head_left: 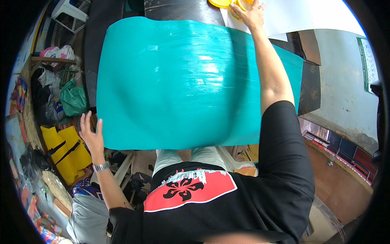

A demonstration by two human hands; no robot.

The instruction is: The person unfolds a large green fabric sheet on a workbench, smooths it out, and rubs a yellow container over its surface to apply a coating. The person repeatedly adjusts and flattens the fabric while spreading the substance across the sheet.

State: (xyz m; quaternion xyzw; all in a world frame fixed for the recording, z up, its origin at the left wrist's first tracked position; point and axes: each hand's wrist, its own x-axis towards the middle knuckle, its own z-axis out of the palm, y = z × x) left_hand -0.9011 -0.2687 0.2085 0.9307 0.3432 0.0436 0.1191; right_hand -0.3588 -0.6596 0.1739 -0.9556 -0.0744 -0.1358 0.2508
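A large glossy teal sheet (178, 81) lies spread over a dark table (178, 10), its near edge hanging past the table toward my body. My left hand (90, 134) is held out beside the sheet's near left corner, fingers spread, holding nothing; a watch sits on that wrist. My right arm stretches across the sheet to the far side, where my right hand (248, 12) rests on a yellow round container (240, 5) next to a white sheet of paper (300, 16). Whether the fingers grip the container is unclear.
A second yellow lid-like disc (219, 3) lies at the table's far edge. On the left are a yellow bag (67, 152), a green plastic bag (73, 99), piled clutter and a white plastic stool (69, 12). A grey wall (345, 89) stands on the right.
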